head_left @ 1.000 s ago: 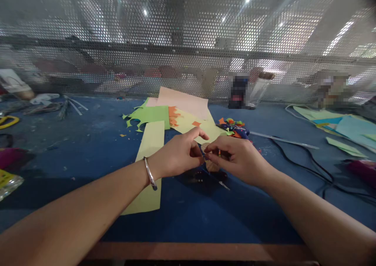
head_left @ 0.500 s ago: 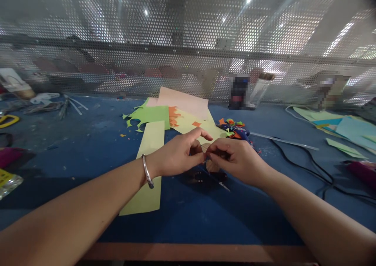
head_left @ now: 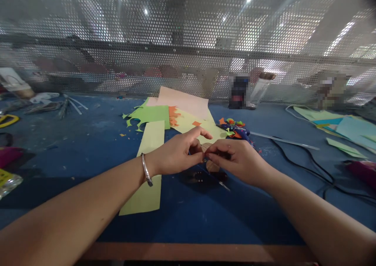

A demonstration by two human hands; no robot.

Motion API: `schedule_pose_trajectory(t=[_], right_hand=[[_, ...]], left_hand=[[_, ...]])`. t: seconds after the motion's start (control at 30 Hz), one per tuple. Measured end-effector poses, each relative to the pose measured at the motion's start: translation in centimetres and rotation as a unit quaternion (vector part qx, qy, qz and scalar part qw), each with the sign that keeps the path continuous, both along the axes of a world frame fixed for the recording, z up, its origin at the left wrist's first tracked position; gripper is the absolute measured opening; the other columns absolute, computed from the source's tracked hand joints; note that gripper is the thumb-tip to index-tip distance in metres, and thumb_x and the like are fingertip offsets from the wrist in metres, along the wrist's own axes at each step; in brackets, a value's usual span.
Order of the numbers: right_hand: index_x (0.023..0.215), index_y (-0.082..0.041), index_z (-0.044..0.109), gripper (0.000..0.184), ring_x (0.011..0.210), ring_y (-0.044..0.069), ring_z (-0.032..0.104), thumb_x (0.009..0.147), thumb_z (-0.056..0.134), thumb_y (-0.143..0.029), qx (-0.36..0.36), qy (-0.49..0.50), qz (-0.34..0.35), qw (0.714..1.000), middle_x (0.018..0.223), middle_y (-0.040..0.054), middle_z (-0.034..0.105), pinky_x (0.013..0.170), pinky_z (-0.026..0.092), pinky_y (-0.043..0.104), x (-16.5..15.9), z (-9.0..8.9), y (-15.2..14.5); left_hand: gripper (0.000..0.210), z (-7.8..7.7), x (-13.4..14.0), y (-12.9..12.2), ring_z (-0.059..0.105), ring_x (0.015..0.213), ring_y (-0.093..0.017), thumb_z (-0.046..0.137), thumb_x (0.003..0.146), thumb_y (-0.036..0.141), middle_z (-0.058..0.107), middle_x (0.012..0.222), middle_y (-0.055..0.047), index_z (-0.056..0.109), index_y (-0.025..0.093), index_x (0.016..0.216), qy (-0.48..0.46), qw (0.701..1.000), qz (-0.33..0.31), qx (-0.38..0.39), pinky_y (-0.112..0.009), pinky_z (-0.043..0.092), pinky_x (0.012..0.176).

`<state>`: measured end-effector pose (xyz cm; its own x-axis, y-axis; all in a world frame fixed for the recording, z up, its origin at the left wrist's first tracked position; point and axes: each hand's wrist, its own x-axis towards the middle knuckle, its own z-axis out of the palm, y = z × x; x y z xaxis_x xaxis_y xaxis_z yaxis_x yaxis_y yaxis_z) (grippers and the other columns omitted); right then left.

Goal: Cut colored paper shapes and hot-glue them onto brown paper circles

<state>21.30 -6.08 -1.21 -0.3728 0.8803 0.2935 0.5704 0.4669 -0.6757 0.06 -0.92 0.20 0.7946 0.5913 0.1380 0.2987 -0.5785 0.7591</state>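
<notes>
Round wooden piece half covered by two working hands

The round wooden piece is near the middle of the blue counter, just under the fingertips. More pale wood shows above them; whether it is the same piece cannot be told. A dark object lies close below, its outline lost in shadow, with a thin pale tip beside it.

Thumb and curled fingers of the left hand meet those of the right hand, the left forefinger reaching out above. The fingers are bent as for a pinch, but I cannot tell whether either hand grasps anything, since the fingertips hide the spot.

The left forearm crosses a yellow strip, covering part of it. Behind the right hand, a dark blue bundle with orange and green scraps is partly hidden. A yellow handle is cut off at the left edge, and a pixelated item stands unreadable at the back.
</notes>
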Motion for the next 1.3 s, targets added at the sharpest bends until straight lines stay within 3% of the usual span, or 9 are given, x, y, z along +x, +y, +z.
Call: schedule_pose_trajectory(t=[0.2,0.3,0.43,0.57,0.87,1.17,1.3], right_hand=[[0.086,-0.019,0.072,0.015,0.067,0.014,0.058,0.092,0.061,-0.026,0.006,0.012,-0.039,0.999,0.075,0.0,0.068,0.061,0.043,0.026,0.1,0.0,0.1],[0.086,-0.019,0.072,0.017,0.062,0.013,0.053,0.093,0.062,-0.03,0.006,0.027,-0.065,0.998,0.071,-0.0011,0.066,0.057,0.039,0.026,0.1,-0.1,0.3],[0.084,-0.019,0.072,0.017,0.064,0.013,0.054,0.092,0.062,-0.03,0.016,0.036,-0.08,0.996,0.074,0.0002,0.069,0.057,0.038,0.026,0.1,0.0,0.3],[0.083,-0.019,0.072,0.017,0.057,0.012,0.053,0.091,0.062,-0.03,0.015,0.061,-0.093,0.994,0.069,-0.0002,0.068,0.053,0.038,0.024,-0.3,0.2,0.2],[0.086,-0.018,0.073,0.019,0.051,0.01,0.053,0.093,0.063,-0.033,0.015,0.115,-0.088,0.989,0.067,-0.0002,0.068,0.047,0.039,0.022,-0.4,0.3,0.2],[0.085,-0.017,0.072,0.021,0.048,0.008,0.049,0.092,0.065,-0.036,0.005,0.15,-0.085,0.985,0.067,-0.0003,0.067,0.047,0.038,0.022,-0.5,0.6,-0.1],[0.09,-0.018,0.072,0.019,0.054,0.011,0.052,0.091,0.066,-0.036,0.018,0.152,-0.099,0.983,0.07,0.0005,0.066,0.05,0.041,0.024,-0.5,0.4,-0.2]], left_hand=[[0.031,0.0,0.0,0.3,0.067,0.076,-0.016,0.046,0.102,0.03,0.066,0.084,0.0,0.046,0.022,0.132,-0.042,0.998,0.04,-0.026,-0.03,0.05,0.072],[0.031,-0.3,0.0,0.5,0.068,0.077,-0.016,0.054,0.098,0.028,0.068,0.083,-0.001,0.049,0.021,0.128,-0.049,0.995,0.058,-0.062,-0.03,0.051,0.074],[0.018,-0.4,0.5,0.2,0.063,0.073,-0.014,0.069,0.087,0.027,0.069,0.08,-0.002,0.063,0.017,0.1,-0.021,0.994,0.062,-0.093,-0.028,0.048,0.069],[0.02,-0.3,1.1,-0.4,0.056,0.066,-0.011,0.073,0.085,0.034,0.063,0.073,0.001,0.063,0.016,0.084,-0.074,0.985,0.083,-0.13,-0.026,0.046,0.064],[0.017,-0.6,1.3,-0.3,0.066,0.075,-0.014,0.07,0.087,0.032,0.067,0.08,-0.001,0.06,0.018,0.089,-0.14,0.975,0.112,-0.127,-0.027,0.053,0.07],[0.017,-0.1,1.5,-0.5,0.062,0.068,-0.01,0.069,0.089,0.032,0.064,0.079,0.001,0.062,0.017,0.09,-0.177,0.974,0.104,-0.099,-0.022,0.051,0.065],[0.015,-0.1,1.5,-0.5,0.067,0.07,-0.012,0.069,0.087,0.029,0.064,0.077,0.001,0.061,0.017,0.088,-0.173,0.968,0.122,-0.134,-0.023,0.054,0.064]])
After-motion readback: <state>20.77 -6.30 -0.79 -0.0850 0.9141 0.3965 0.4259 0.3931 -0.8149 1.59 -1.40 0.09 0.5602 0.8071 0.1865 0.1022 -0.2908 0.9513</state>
